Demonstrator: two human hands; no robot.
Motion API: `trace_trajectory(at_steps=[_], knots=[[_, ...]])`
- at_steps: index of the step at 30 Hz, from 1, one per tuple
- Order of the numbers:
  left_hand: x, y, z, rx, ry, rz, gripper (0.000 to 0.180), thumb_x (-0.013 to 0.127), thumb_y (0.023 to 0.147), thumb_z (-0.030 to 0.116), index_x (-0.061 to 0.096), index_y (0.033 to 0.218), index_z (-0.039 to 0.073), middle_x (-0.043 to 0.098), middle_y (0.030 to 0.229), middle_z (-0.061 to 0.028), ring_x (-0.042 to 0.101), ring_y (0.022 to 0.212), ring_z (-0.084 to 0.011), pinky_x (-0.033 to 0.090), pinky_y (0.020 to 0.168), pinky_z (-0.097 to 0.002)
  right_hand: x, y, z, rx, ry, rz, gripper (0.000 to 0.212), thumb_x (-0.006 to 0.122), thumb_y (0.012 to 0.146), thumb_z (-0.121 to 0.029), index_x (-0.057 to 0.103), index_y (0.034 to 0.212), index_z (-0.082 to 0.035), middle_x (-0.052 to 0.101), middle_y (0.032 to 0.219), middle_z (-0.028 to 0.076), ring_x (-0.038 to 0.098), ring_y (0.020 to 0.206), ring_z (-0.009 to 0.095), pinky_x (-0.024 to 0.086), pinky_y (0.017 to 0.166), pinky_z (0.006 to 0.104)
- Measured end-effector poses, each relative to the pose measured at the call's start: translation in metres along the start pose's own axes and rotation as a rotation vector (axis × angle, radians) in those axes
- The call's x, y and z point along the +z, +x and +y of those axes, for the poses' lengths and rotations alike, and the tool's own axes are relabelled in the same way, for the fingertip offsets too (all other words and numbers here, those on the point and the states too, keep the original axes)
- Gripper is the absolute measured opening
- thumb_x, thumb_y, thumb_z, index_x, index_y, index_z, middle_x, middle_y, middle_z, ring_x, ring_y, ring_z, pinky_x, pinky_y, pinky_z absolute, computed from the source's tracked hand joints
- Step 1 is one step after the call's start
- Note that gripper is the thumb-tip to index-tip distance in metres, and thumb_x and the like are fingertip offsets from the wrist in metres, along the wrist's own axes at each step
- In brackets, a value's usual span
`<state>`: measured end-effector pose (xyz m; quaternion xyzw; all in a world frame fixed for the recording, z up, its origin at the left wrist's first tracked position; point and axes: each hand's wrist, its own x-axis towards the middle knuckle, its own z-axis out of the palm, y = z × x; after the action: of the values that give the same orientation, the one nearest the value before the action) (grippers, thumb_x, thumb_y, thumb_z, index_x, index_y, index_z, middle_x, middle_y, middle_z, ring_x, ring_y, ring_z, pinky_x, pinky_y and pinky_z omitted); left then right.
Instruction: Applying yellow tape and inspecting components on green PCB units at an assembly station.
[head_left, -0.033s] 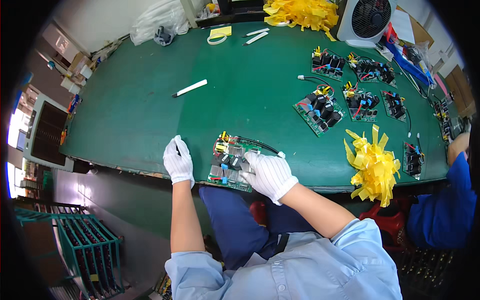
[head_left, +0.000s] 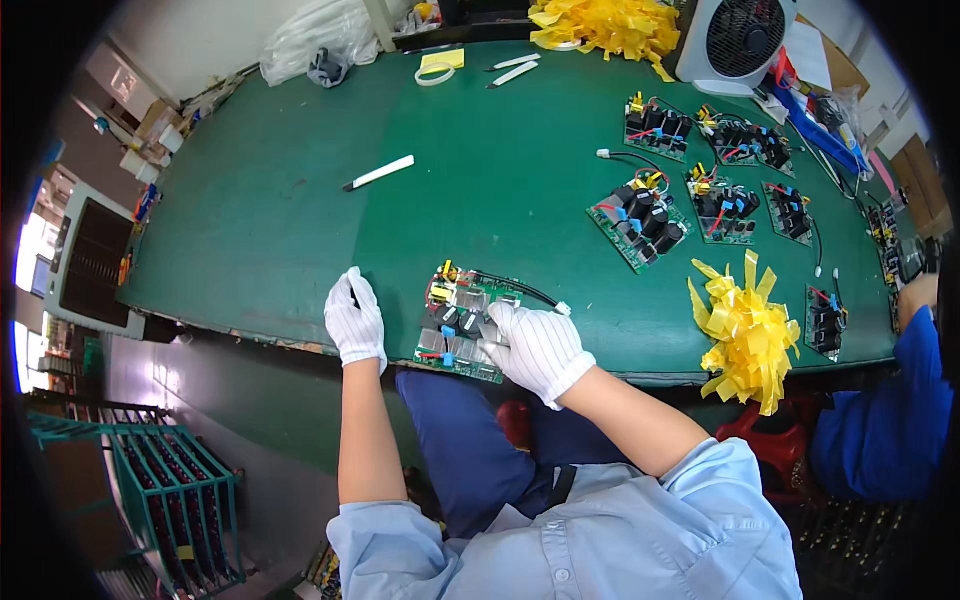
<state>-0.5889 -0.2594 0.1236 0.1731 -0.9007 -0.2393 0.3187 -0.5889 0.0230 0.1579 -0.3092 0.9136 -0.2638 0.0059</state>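
Observation:
A green circuit board (head_left: 467,352) with black capacitors, silver heat sinks, yellow parts and red wires lies at the table's near edge. My right hand (head_left: 543,352), in a white striped glove, grips its right side; the fingertips rest over the parts there. From the board's top a black cable runs right to a white connector (head_left: 563,309). Left of the board and apart from it, my gloved left hand (head_left: 355,318) is at the table edge. Its fingers are curled together, with a dark spot between them; what they hold, if anything, is hidden.
A white-handled tool (head_left: 380,173) lies farther off on the green table (head_left: 270,220). More circuit boards (head_left: 640,220) are at right, beside a bunch of yellow tape strips (head_left: 745,335). A fan (head_left: 738,45) stands at the back. A co-worker's blue sleeve (head_left: 890,410) is at far right.

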Motion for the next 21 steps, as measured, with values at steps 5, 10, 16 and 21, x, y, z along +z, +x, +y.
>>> trace_trajectory(at_steps=[5, 10, 16, 21], knots=[[0.006, -0.003, -0.011, 0.068, 0.023, 0.057, 0.029, 0.05, 0.1, 0.023, 0.068, 0.104, 0.001, 0.069, 0.099, -0.0207, 0.064, 0.094, -0.0401, 0.051, 0.084, -0.0477, 0.004, -0.013, 0.003, -0.268, -0.02, 0.203, 0.044, 0.071, 0.075, -0.025, 0.06, 0.113, -0.007, 0.065, 0.078, 0.009, 0.066, 0.068, 0.025, 0.049, 0.057, 0.0398], [0.002, -0.001, -0.018, 0.066, 0.039, 0.06, 0.029, 0.052, 0.099, 0.025, 0.068, 0.102, 0.001, 0.07, 0.098, -0.0191, 0.065, 0.093, -0.0389, 0.051, 0.084, -0.0465, -0.008, -0.028, 0.0, -0.465, -0.073, 0.274, 0.068, 0.071, 0.064, -0.02, 0.057, 0.129, -0.005, 0.058, 0.076, 0.002, 0.06, 0.066, 0.019, 0.044, 0.056, 0.0353], [0.005, -0.003, -0.008, -0.036, -0.049, 0.064, 0.026, 0.056, 0.1, 0.022, 0.07, 0.103, 0.001, 0.072, 0.096, -0.0132, 0.068, 0.088, -0.025, 0.053, 0.081, -0.0372, -0.033, -0.035, 0.004, -0.389, 0.029, 0.237, 0.062, 0.07, 0.068, -0.019, 0.059, 0.128, -0.006, 0.059, 0.073, 0.006, 0.06, 0.061, 0.023, 0.045, 0.051, 0.0384], [0.018, -0.004, -0.024, -0.144, -0.144, -0.032, 0.035, 0.052, 0.102, 0.026, 0.068, 0.114, -0.003, 0.07, 0.107, -0.0198, 0.067, 0.098, -0.0297, 0.051, 0.089, -0.0391, -0.079, -0.057, 0.019, -0.293, 0.007, 0.277, 0.056, 0.067, 0.071, -0.016, 0.058, 0.125, -0.005, 0.061, 0.075, 0.008, 0.063, 0.067, 0.025, 0.049, 0.055, 0.0397]])
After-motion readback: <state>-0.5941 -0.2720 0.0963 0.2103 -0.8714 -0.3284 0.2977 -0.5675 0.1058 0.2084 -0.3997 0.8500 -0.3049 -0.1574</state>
